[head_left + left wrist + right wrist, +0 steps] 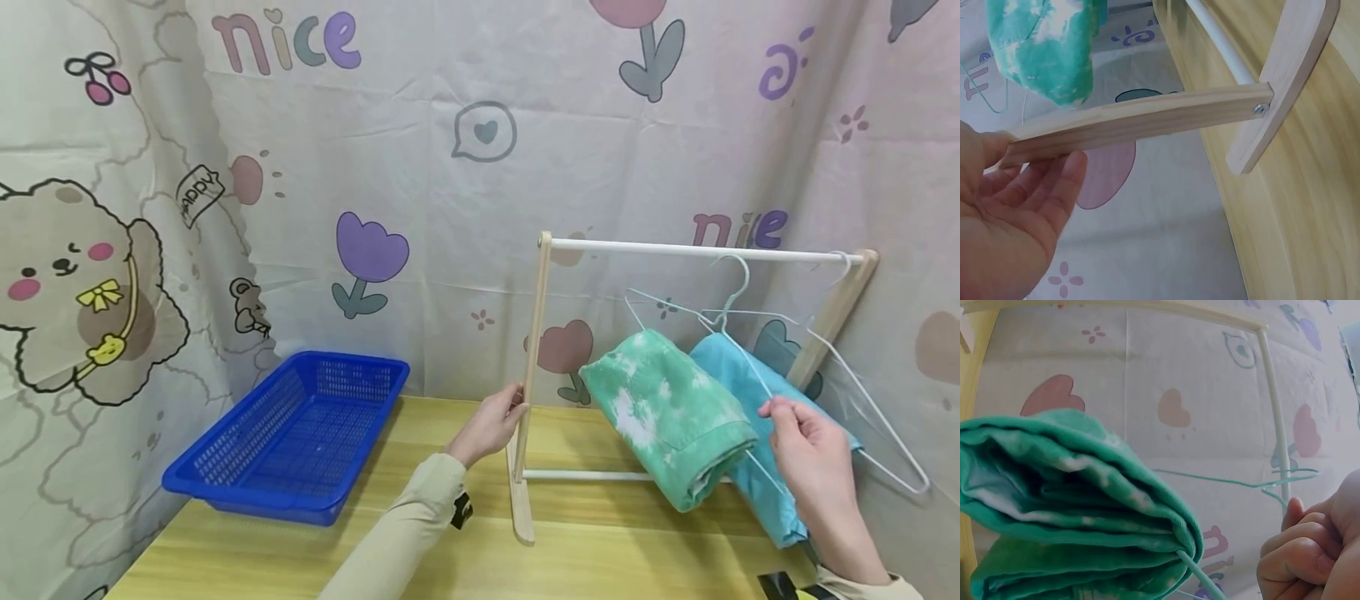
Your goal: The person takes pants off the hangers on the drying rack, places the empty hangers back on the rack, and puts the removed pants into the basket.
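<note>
A wooden clothes rack (534, 333) with white rods stands on the table. My left hand (491, 421) grips its left upright, fingers behind the wood and thumb in front, as the left wrist view (1016, 206) shows. A light green hanger (745, 282) hooks over the top rod and carries folded green-and-white tie-dye trousers (667, 408). With its fingers curled, my right hand (817, 462) pinches the right sloping wire of this hanger. Behind it, a folded blue garment (776, 508) hangs on a white hanger (892, 417). In the right wrist view the trousers' folded layers (1079, 481) face the camera.
A blue plastic basket (292, 508) with perforated sides sits at the table's left. Patterned cloth (420, 183) hangs behind and along both sides. The rack's wooden foot (522, 517) extends toward me on the yellow wood-grain table (420, 500).
</note>
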